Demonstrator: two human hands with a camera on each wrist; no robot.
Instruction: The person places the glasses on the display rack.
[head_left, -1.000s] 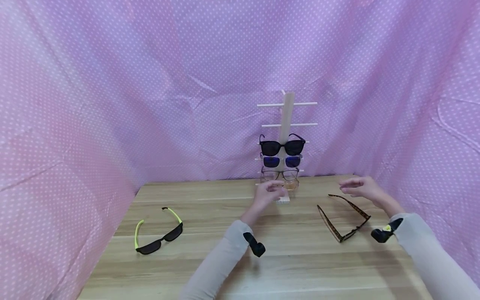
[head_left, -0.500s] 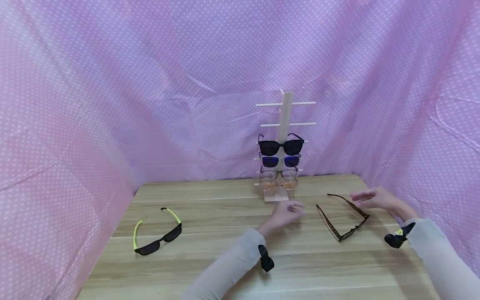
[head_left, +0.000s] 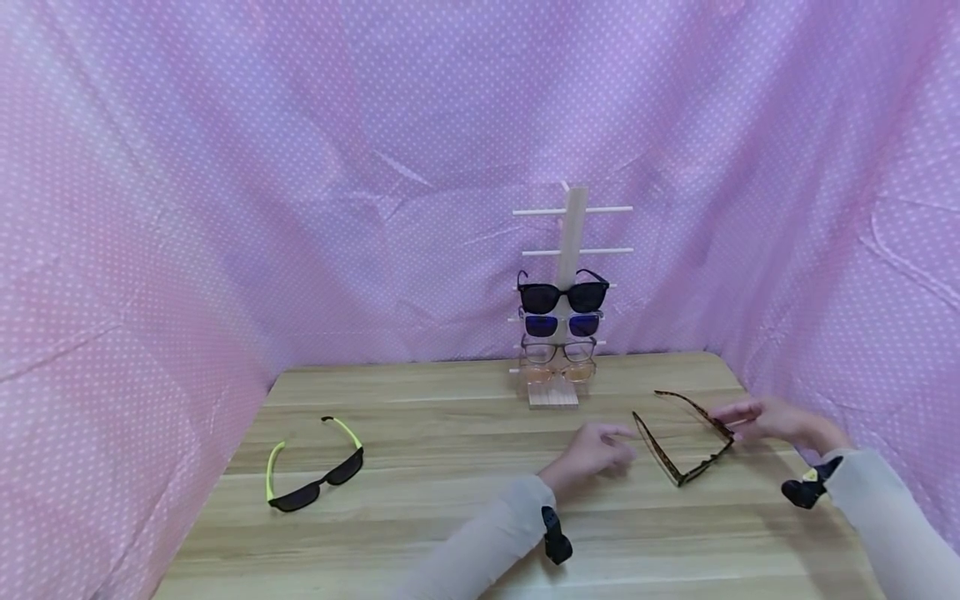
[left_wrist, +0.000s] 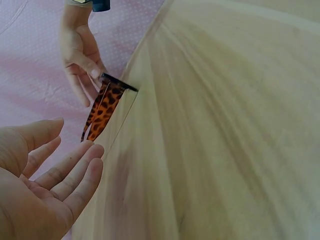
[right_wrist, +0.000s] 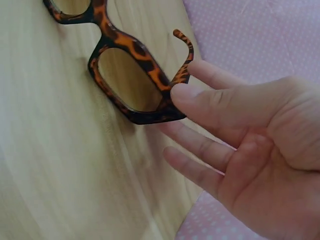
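My right hand reaches the tortoiseshell glasses, which lie on the wooden table to the right of the rack. My thumb rests against the outer corner of the frame and my fingers are spread and fairly straight, not closed around it. My left hand hovers just to the left of the glasses, fingers relaxed and holding nothing. Yellow-armed sunglasses lie well apart on the left.

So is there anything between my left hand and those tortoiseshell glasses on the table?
Nothing visible. The left hand hovers open beside the tortoiseshell glasses, with only bare table between them. The right hand is already at their far corner.
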